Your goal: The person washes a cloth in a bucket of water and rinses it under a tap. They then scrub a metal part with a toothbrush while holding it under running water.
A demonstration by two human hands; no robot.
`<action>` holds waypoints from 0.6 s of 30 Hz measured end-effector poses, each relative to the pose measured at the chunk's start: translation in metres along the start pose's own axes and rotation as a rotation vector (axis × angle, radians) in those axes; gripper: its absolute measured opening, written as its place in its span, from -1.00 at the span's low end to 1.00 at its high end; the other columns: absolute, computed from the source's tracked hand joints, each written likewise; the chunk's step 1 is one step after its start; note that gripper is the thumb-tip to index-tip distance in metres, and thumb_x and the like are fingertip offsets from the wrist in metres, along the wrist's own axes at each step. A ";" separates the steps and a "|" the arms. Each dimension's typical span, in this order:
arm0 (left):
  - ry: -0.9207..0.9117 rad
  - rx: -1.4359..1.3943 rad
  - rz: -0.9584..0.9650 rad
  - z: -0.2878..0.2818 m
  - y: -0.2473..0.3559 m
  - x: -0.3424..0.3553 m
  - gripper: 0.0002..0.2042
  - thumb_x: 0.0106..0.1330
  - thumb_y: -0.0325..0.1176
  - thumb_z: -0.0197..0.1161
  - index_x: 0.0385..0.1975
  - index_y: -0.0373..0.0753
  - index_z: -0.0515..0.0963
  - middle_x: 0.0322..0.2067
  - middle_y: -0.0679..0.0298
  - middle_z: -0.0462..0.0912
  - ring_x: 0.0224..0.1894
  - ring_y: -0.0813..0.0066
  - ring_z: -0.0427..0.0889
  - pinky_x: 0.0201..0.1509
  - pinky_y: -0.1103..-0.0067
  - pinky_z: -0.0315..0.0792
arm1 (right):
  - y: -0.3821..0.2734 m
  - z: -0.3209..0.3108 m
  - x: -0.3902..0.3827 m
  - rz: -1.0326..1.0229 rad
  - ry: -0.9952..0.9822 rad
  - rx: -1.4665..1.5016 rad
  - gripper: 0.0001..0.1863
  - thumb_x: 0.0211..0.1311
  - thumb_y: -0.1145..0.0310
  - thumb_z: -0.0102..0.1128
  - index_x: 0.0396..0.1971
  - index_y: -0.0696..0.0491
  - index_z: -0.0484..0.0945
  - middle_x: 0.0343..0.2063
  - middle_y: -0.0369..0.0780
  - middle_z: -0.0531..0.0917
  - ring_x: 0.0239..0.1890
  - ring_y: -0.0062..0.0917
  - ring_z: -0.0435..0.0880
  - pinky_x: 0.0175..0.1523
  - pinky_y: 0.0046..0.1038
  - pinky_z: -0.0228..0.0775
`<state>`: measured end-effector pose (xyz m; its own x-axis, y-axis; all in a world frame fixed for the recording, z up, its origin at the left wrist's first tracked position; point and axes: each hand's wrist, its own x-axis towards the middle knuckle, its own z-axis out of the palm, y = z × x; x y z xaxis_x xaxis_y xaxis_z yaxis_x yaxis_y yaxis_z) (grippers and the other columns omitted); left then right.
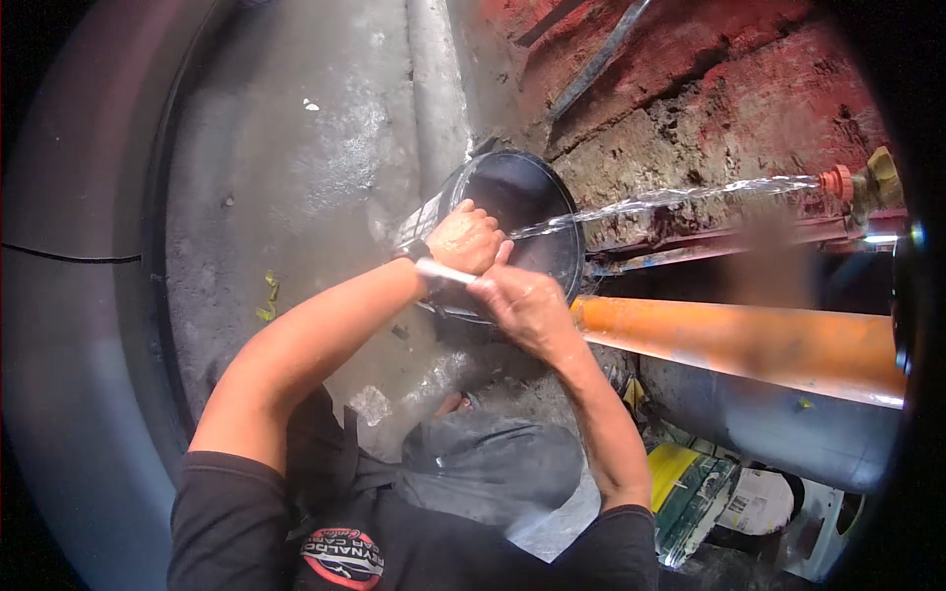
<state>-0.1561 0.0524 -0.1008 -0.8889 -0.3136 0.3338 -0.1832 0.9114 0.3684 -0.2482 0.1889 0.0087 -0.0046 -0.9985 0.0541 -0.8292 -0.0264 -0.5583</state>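
Observation:
My left hand [461, 239] is over a black bucket [529, 185], back upward and fingers curled; whatever is under them is hidden. A dark band is round that wrist. My right hand [527, 305] is closed beside it on a narrow white object [445, 269] lying across my left wrist; I cannot make out what it is. A stream of water [670, 197] runs from a red fitting [836, 182] on the right into the bucket, just by my fingers.
A stained red and brown wall [690, 89] is at upper right. Below it run an orange pipe [690, 330] and a grey cylinder [769, 433], with containers [690, 502] at lower right. Wet concrete floor [296, 167] and a large dark curved surface [79, 325] are on the left.

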 end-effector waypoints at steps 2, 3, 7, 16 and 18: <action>-0.025 -0.016 -0.009 -0.008 0.008 0.005 -0.70 0.33 -0.21 0.05 -0.56 -0.20 0.61 -0.48 0.19 0.60 -0.30 0.22 0.57 -0.13 0.33 0.31 | 0.019 0.012 -0.014 -0.031 -0.038 -0.050 -0.79 0.33 0.30 0.15 -0.43 0.13 0.53 -0.52 -0.05 0.55 -0.46 -0.08 0.56 -0.38 -0.22 0.38; -0.042 -0.020 -0.014 -0.009 0.009 0.010 -0.70 0.33 -0.22 0.05 -0.56 -0.20 0.61 -0.48 0.18 0.60 -0.30 0.22 0.56 -0.13 0.32 0.30 | 0.038 0.011 -0.021 0.006 0.000 -0.108 -0.79 0.33 0.32 0.15 -0.44 0.13 0.53 -0.52 -0.06 0.56 -0.49 -0.12 0.57 -0.39 -0.26 0.39; -0.018 -0.033 -0.045 -0.014 0.010 0.002 -0.71 0.34 -0.23 0.05 -0.57 -0.18 0.60 -0.48 0.21 0.61 -0.32 0.23 0.57 -0.14 0.33 0.30 | 0.002 0.008 -0.016 -0.072 0.084 0.079 -0.81 0.31 0.33 0.18 -0.44 0.13 0.55 -0.53 -0.09 0.56 -0.51 -0.17 0.58 -0.41 -0.30 0.40; -0.028 -0.033 -0.068 -0.013 0.008 0.007 -0.72 0.36 -0.25 0.03 -0.54 -0.18 0.59 -0.48 0.21 0.58 -0.31 0.24 0.56 -0.14 0.33 0.28 | 0.014 0.028 -0.022 -0.148 0.044 -0.033 -0.72 0.30 0.19 0.17 -0.50 0.07 0.46 -0.58 -0.13 0.53 -0.53 -0.15 0.57 -0.44 -0.16 0.39; -0.017 -0.020 -0.031 -0.012 0.010 0.006 -0.72 0.36 -0.25 0.03 -0.54 -0.18 0.59 -0.50 0.22 0.57 -0.32 0.24 0.55 -0.14 0.34 0.28 | 0.033 0.028 -0.031 -0.042 0.015 -0.089 -0.68 0.31 0.14 0.15 -0.51 0.07 0.47 -0.58 -0.10 0.56 -0.50 -0.12 0.60 -0.42 -0.15 0.41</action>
<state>-0.1583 0.0560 -0.0846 -0.8901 -0.3366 0.3073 -0.2022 0.8959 0.3955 -0.2596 0.2172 -0.0349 0.0238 -0.9958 0.0888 -0.8751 -0.0637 -0.4797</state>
